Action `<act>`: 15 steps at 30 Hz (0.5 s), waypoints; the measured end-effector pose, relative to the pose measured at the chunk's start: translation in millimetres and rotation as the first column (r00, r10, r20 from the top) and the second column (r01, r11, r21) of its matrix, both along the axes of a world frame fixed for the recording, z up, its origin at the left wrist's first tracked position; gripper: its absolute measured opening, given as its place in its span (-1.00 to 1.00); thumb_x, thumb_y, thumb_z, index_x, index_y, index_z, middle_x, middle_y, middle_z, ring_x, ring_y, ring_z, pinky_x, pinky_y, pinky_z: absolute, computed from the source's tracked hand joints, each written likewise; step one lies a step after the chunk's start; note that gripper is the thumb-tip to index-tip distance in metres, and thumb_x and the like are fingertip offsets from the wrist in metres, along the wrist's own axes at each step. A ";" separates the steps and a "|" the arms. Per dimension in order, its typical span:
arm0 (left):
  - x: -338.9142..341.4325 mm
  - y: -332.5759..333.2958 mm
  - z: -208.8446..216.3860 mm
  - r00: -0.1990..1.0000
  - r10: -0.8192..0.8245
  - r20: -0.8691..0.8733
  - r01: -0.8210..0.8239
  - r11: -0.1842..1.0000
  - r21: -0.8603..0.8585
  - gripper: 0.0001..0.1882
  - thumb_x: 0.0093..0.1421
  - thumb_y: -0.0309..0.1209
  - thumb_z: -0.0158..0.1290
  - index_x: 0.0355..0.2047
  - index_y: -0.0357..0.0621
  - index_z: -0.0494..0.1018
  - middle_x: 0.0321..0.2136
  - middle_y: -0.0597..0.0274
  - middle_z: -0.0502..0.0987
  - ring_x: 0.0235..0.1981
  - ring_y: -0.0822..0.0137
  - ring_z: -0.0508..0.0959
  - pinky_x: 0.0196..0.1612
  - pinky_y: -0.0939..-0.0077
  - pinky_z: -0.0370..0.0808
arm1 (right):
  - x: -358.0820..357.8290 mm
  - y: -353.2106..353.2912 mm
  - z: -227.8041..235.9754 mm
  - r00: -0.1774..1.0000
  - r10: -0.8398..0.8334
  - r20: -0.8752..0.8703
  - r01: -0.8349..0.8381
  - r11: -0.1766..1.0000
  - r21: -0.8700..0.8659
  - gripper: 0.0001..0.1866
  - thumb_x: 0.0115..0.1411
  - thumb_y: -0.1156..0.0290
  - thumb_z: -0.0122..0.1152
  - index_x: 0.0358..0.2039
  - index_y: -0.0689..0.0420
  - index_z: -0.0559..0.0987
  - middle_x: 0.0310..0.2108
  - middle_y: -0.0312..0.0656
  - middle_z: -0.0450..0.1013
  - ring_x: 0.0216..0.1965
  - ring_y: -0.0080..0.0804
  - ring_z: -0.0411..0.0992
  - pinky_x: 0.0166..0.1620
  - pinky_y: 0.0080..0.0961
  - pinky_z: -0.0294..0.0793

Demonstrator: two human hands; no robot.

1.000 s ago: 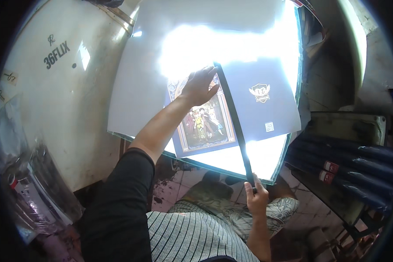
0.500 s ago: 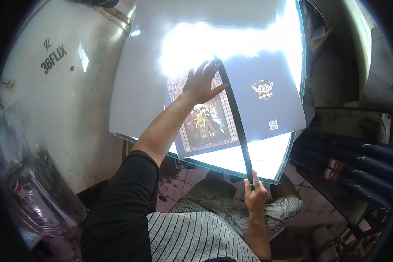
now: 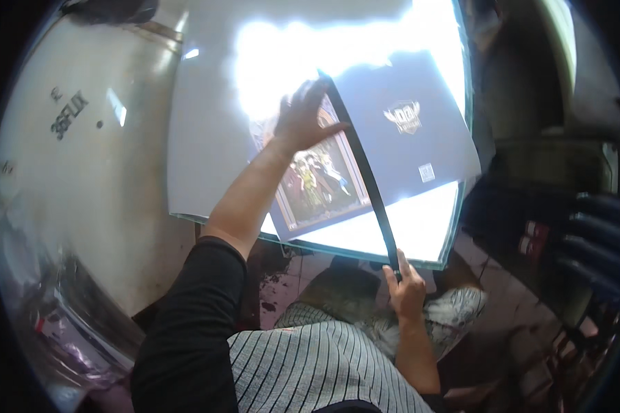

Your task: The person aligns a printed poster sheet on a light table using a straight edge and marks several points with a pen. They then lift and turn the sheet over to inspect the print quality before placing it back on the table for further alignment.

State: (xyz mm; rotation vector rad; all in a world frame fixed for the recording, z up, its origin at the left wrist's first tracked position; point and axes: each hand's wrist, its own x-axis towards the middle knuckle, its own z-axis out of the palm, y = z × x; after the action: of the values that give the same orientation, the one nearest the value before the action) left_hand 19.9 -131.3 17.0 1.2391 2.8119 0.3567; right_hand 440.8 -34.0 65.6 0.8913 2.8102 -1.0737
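A dark blue printed cover sheet [image 3: 382,155] lies on a brightly lit glass-topped table [image 3: 424,237]; glare washes out its far edge. Its left half carries a framed picture of several figures, its right half a crest and a small square code. Across the sheet, between the two halves, runs a long narrow black strip [image 3: 366,168], slanting from far left to near right. My left hand [image 3: 300,117] lies on the picture half, fingers spread though blurred, its thumb reaching the strip. At the table's near edge my right hand [image 3: 408,288] pinches the strip's near end.
A large grey sheet [image 3: 196,151] covers the table's left part. Further left stands a pale board [image 3: 41,179], with clear plastic-wrapped material [image 3: 83,337] below it. Dark blue rolls [image 3: 589,268] lie at the right, beside a dark rack. Stained tiles [image 3: 275,289] form the floor.
The whole view has shifted slightly and blurred. Both hands keep nearly the same places on the sheet and strip.
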 end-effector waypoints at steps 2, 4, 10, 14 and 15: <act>1.2 -1.4 5.5 0.999 -0.034 -0.033 0.037 0.994 0.099 0.12 0.02 0.36 0.17 0.38 -0.13 0.12 0.38 0.04 0.18 0.41 -0.03 0.12 0.37 -0.10 0.06 | 3.4 0.7 -5.1 0.999 0.038 -0.003 -0.037 0.997 0.068 -0.36 0.24 0.23 0.32 0.33 -0.11 0.39 -0.37 -0.11 0.54 -0.43 -0.14 0.56 -0.36 -0.24 0.56; 2.3 -1.6 12.5 0.996 -0.041 -0.074 0.049 0.993 0.106 0.13 -0.04 0.22 0.33 0.36 -0.18 0.13 0.34 -0.02 0.26 0.30 -0.04 0.32 0.31 0.10 0.26 | 2.5 -0.6 -5.5 0.999 0.032 0.032 -0.034 0.995 0.089 -0.33 0.22 0.23 0.33 0.35 -0.14 0.36 -0.44 -0.17 0.50 -0.49 -0.19 0.53 -0.40 -0.27 0.55; 7.3 5.4 16.7 0.991 -0.039 -0.127 0.047 0.997 0.060 0.21 -0.12 0.21 0.38 0.40 -0.13 0.09 0.14 0.04 0.47 0.11 0.08 0.50 0.18 0.09 0.26 | 3.6 -3.6 -4.6 0.995 0.062 0.072 -0.076 0.975 0.210 -0.27 0.20 0.23 0.35 0.38 -0.29 0.31 -0.54 -0.27 0.37 -0.59 -0.32 0.45 -0.48 -0.32 0.53; 7.6 7.6 15.7 0.988 -0.057 -0.141 0.069 0.994 0.087 0.24 -0.15 0.24 0.37 0.40 -0.16 0.08 0.06 0.06 0.53 0.09 0.08 0.51 0.16 0.08 0.26 | 4.2 -6.1 -2.6 0.993 0.054 0.100 -0.073 0.979 0.190 -0.27 0.20 0.23 0.36 0.37 -0.32 0.32 -0.54 -0.28 0.37 -0.60 -0.32 0.44 -0.48 -0.31 0.55; 7.5 7.8 15.0 0.988 -0.058 -0.141 0.071 0.994 0.088 0.24 -0.15 0.24 0.37 0.40 -0.16 0.08 0.06 0.06 0.53 0.09 0.08 0.51 0.16 0.08 0.26 | 4.6 -5.9 -3.1 0.995 0.036 0.097 -0.054 0.980 0.193 -0.27 0.19 0.23 0.36 0.37 -0.33 0.32 -0.54 -0.28 0.37 -0.60 -0.33 0.44 -0.48 -0.31 0.55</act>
State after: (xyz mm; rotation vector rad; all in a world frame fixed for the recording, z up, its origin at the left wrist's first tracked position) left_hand 27.4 -123.5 32.0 1.4234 2.8911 0.4179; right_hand 445.5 -40.0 62.5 0.8606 2.8789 -0.7404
